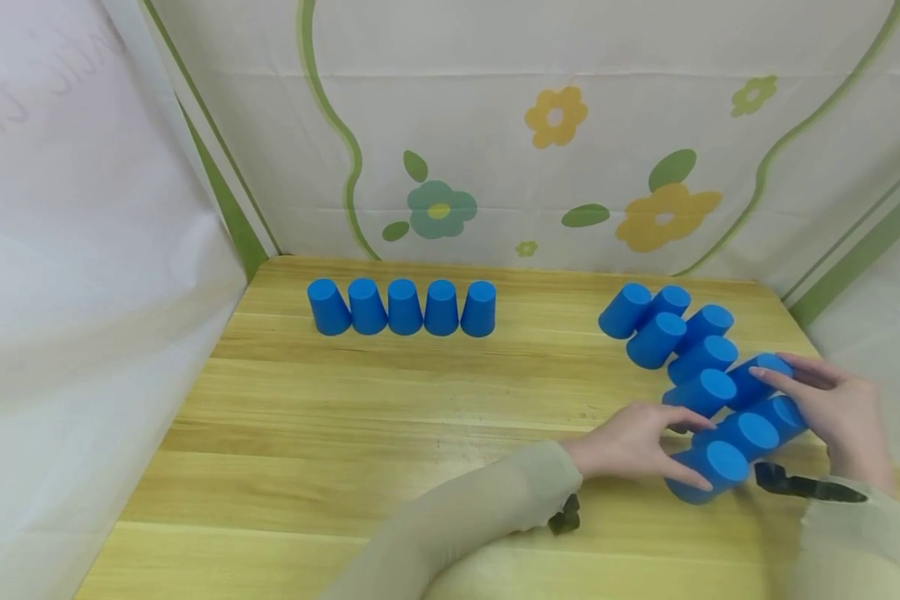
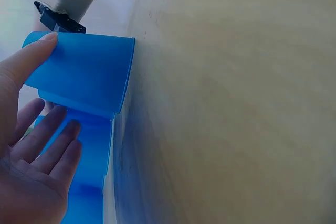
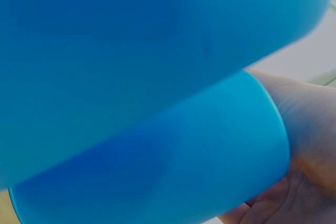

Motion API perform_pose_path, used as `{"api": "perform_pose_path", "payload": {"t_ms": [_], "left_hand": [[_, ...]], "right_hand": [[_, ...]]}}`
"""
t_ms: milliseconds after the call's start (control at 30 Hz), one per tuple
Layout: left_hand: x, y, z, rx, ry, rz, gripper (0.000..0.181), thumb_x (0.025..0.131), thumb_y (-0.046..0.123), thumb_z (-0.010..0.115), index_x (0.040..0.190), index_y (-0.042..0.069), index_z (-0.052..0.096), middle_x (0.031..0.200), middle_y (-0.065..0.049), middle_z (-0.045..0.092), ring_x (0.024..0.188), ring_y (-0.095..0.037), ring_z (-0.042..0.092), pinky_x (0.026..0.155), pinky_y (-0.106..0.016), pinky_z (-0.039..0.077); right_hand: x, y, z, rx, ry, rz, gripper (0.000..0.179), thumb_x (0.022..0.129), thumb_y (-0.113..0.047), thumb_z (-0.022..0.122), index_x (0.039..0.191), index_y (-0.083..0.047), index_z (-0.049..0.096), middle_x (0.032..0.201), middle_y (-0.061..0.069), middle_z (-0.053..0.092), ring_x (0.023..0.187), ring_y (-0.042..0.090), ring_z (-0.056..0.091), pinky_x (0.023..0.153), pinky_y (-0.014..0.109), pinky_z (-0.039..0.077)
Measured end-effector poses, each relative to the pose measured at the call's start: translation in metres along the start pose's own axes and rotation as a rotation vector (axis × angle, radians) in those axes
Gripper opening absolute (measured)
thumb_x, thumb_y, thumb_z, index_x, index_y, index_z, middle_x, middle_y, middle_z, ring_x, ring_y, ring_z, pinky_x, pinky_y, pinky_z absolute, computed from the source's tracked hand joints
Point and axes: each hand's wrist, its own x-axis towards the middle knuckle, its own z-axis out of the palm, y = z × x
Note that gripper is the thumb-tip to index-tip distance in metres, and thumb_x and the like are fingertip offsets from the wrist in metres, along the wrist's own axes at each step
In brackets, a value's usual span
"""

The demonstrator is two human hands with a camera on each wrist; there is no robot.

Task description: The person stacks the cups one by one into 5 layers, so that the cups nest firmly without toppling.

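Several upside-down blue cups form a slanting double row on the right of the table. With its thumb on the side of the nearest cup (image 1: 708,473), the left hand (image 1: 633,442) reaches in from the left. Its other fingers look straight in the left wrist view, beside the cups (image 2: 86,145) behind that one. At the outer side of the row, the right hand (image 1: 843,408) grips a blue cup (image 1: 753,387) between thumb and fingers. A large blue cup (image 3: 131,40) fills much of the right wrist view, partly hiding the hand.
Another straight row of upside-down blue cups (image 1: 403,308) stands at the back left of the wooden table (image 1: 330,433). A white curtain (image 1: 480,125) with flowers hangs behind the table, with more white cloth (image 1: 82,292) at the left.
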Motion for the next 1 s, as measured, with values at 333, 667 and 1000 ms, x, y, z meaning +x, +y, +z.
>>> {"api": "perform_pose_path", "payload": {"t_ms": [333,667,1000], "left_hand": [[0.008,0.002,0.003,0.098,-0.056,-0.003,0.063,0.086,0.041,0.083,0.142,0.028,0.058,0.13,0.023,0.059,0.109,0.016,0.049,0.088,-0.003,0.038],[0.003,0.002,-0.006,0.05,-0.044,0.016,0.06,0.088,0.037,0.082,0.142,0.025,0.058,0.129,0.022,0.059,0.109,0.015,0.049,0.089,-0.004,0.039],[-0.013,-0.004,-0.038,0.042,0.031,0.05,0.061,0.089,0.039,0.08,0.143,0.023,0.057,0.13,0.02,0.06,0.112,0.012,0.05,0.094,-0.009,0.041]], "right_hand": [[0.001,0.0,0.0,0.004,0.0,0.002,0.097,0.084,-0.068,0.068,0.158,-0.013,0.038,0.157,0.025,0.034,0.146,0.049,0.023,0.107,0.07,0.032],[0.002,0.002,0.0,0.023,0.005,0.006,0.096,0.083,-0.067,0.071,0.157,-0.016,0.041,0.158,0.017,0.038,0.148,0.044,0.022,0.11,0.066,0.031],[0.003,0.001,0.0,0.007,0.009,0.017,0.099,0.083,-0.068,0.069,0.158,-0.011,0.037,0.158,0.023,0.033,0.146,0.048,0.024,0.108,0.069,0.032]]}}
